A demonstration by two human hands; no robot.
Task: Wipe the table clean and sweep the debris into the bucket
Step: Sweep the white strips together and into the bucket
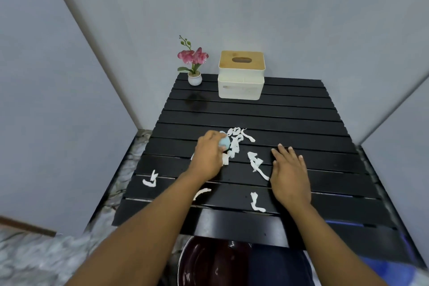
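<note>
**Hands at the scrap pile on the slatted table**

We saw the left hand [209, 153] curled around a pale blue cloth [224, 143], pressing it onto the black slatted table [301, 121] near its middle. The cloth sat against the left side of a heap of white paper scraps [235, 144]. The right hand [290, 172] lay flat on the table, fingers spread and holding nothing, just right of a twisted strip [256, 163]. More loose scraps [150, 180] lay toward the near left edge, another [256, 203] close to the near edge between the two forearms. The dark red bucket [209, 262] stood on the floor below the near edge. At the far side we noted a tissue box [241, 75] and, left of it, a potted pink orchid [193, 62].
</note>
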